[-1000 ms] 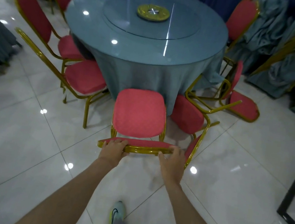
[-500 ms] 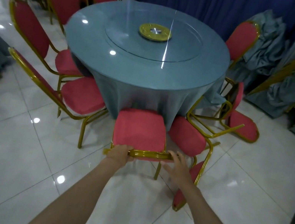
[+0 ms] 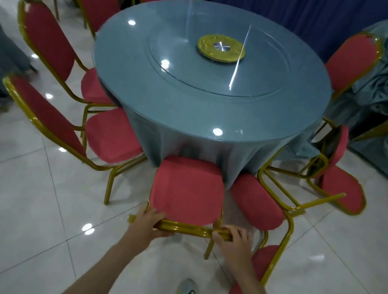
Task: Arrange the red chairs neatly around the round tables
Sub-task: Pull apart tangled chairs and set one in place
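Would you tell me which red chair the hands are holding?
The middle chair at the near edge of the round table: left hand and right hand grip its gold back rail; it alone is held.

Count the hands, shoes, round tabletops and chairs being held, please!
Hands: 2 (left hand, right hand)
Shoe: 1
Round tabletop: 1
Held chair: 1
Total: 5

No readable text or labels anywhere
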Tool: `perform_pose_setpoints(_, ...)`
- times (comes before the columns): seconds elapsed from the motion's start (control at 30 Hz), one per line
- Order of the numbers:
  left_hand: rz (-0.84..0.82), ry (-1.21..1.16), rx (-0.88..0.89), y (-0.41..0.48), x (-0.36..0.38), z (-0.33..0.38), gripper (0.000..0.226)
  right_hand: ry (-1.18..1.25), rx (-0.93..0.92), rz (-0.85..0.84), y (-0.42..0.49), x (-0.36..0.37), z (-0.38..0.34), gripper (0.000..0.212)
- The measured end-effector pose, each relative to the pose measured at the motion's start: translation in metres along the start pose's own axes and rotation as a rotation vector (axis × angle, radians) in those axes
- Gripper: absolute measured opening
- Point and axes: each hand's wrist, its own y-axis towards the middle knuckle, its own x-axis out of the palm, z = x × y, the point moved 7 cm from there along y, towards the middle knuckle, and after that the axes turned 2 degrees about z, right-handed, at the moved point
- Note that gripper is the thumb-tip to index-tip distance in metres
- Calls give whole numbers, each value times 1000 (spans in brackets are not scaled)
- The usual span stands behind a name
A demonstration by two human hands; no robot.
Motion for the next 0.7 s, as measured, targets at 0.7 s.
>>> perform_pose_setpoints(0.7,-9,-28,19,117,-42,-4,32,107,22,-104,108,-24,-37,68)
